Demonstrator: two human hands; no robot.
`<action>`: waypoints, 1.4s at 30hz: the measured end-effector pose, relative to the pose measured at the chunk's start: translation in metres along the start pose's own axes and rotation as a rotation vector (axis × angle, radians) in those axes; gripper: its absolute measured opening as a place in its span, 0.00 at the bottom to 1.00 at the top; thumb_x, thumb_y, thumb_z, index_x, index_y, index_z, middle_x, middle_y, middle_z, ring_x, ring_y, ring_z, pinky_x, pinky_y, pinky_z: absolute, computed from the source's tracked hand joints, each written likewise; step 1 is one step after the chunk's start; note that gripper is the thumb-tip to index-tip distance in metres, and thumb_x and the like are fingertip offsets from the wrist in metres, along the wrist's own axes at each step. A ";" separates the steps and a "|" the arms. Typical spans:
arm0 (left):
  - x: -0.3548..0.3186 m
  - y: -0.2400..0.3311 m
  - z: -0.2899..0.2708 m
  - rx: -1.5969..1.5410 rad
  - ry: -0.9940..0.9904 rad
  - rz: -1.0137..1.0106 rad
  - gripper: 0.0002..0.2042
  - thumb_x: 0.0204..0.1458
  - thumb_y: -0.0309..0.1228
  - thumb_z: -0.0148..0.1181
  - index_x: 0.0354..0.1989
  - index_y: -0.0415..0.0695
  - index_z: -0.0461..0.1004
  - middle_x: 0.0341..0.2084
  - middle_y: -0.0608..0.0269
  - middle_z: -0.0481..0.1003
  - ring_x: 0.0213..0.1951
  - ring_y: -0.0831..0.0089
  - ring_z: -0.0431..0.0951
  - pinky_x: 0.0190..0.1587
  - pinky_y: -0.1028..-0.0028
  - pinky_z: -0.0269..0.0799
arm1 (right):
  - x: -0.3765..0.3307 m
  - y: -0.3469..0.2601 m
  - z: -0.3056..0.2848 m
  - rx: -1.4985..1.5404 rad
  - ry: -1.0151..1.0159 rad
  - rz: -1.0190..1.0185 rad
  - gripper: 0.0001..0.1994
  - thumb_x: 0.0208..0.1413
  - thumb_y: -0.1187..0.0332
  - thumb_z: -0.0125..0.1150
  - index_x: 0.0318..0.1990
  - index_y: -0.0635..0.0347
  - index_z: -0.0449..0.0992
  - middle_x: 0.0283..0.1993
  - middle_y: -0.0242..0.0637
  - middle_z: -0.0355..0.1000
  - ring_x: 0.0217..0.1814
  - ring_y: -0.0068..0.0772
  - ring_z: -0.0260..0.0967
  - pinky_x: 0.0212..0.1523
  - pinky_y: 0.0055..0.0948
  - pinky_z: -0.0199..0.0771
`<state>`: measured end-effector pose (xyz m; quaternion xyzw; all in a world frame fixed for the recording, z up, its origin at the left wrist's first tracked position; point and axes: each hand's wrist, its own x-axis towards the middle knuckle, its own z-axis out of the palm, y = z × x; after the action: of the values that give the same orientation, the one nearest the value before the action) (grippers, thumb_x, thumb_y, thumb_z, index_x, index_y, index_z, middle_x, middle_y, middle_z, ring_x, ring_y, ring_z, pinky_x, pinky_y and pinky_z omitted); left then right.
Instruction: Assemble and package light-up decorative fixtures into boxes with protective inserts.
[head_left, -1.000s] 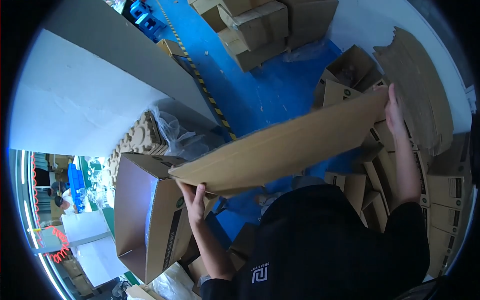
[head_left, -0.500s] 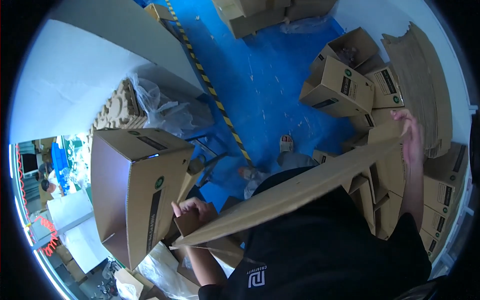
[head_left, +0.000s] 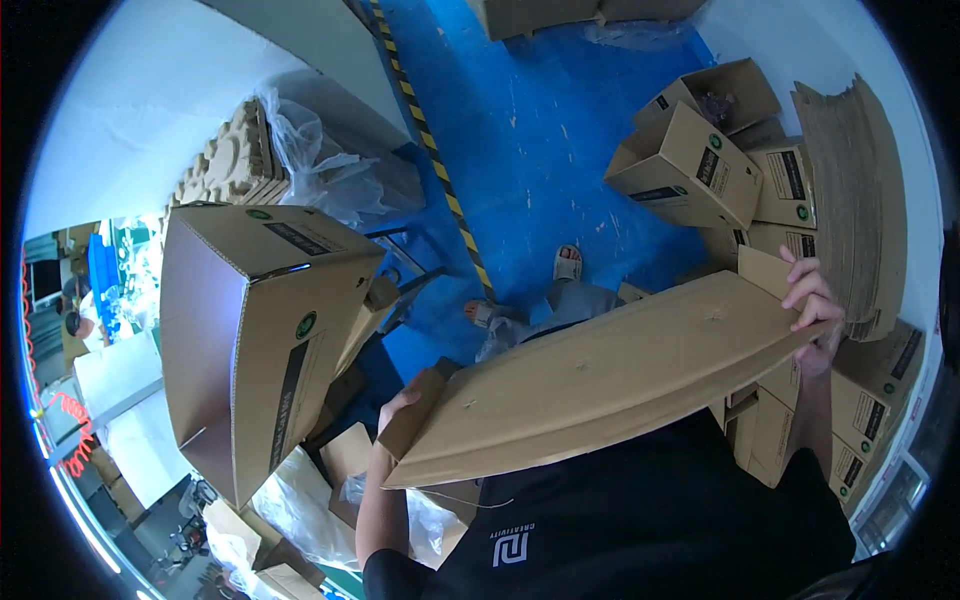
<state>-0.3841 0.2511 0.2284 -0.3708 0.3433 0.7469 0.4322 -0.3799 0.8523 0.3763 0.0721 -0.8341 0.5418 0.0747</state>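
Observation:
A long flat piece of folded cardboard (head_left: 590, 370) spans the space before my body, with short flaps at both ends. My left hand (head_left: 400, 402) grips its left end beside the flap; most of those fingers are hidden behind the card. At the other end my right hand (head_left: 815, 305) is closed round the edge near the raised flap, fingers on its face. A thin strand dangles from the left corner. Just left of my left hand stands a large open cardboard box (head_left: 295, 350), its hollow side facing left.
Open boxes (head_left: 690, 165) and a tall stack of flat cardboard (head_left: 850, 200) stand at the right. Moulded pulp trays (head_left: 235, 160) and plastic wrap (head_left: 340, 165) sit at the left. A striped tape line (head_left: 435, 165) crosses the blue floor. Another person (head_left: 88, 320) is far left.
The cardboard piece has tilted so its broad face now shows, and its right end has come lower. My right hand has moved down with it. The whole view has shifted slightly.

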 end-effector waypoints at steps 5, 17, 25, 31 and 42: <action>-0.009 -0.010 -0.013 0.281 -0.006 0.329 0.37 0.51 0.38 0.57 0.71 0.38 0.55 0.65 0.52 0.63 0.65 0.59 0.65 0.67 0.64 0.59 | 0.010 -0.012 0.016 -0.040 0.081 0.116 0.17 0.49 0.54 0.66 0.36 0.55 0.69 0.61 0.46 0.64 0.67 0.53 0.56 0.74 0.63 0.44; 0.043 0.016 -0.010 0.020 0.199 0.282 0.42 0.51 0.33 0.62 0.74 0.40 0.48 0.69 0.50 0.60 0.68 0.54 0.62 0.70 0.60 0.55 | 0.007 0.066 -0.011 -0.134 0.062 0.092 0.20 0.50 0.68 0.73 0.42 0.54 0.64 0.76 0.52 0.50 0.77 0.49 0.50 0.74 0.48 0.49; 0.052 0.026 -0.003 -0.094 0.088 0.423 0.42 0.49 0.32 0.60 0.75 0.43 0.49 0.70 0.53 0.59 0.67 0.56 0.63 0.69 0.62 0.57 | 0.031 0.043 -0.002 -0.131 -0.074 0.135 0.20 0.44 0.77 0.74 0.33 0.56 0.63 0.78 0.55 0.44 0.82 0.53 0.37 0.74 0.47 0.52; 0.061 0.040 -0.012 0.259 0.227 0.463 0.43 0.44 0.24 0.66 0.72 0.44 0.55 0.61 0.55 0.69 0.63 0.60 0.68 0.66 0.65 0.60 | 0.045 0.032 -0.001 -0.106 -0.160 0.353 0.21 0.39 0.83 0.72 0.28 0.56 0.60 0.73 0.50 0.60 0.81 0.44 0.44 0.72 0.39 0.51; 0.031 0.060 0.007 0.395 0.163 0.912 0.37 0.43 0.22 0.66 0.67 0.38 0.61 0.60 0.52 0.69 0.62 0.60 0.68 0.65 0.65 0.61 | 0.048 0.021 0.004 -0.047 -0.121 0.284 0.49 0.38 0.77 0.77 0.71 0.58 0.55 0.80 0.46 0.41 0.80 0.43 0.44 0.74 0.41 0.54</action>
<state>-0.4508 0.2451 0.2169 -0.1514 0.6376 0.7492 0.0957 -0.4317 0.8555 0.3657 -0.0158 -0.8514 0.5218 -0.0512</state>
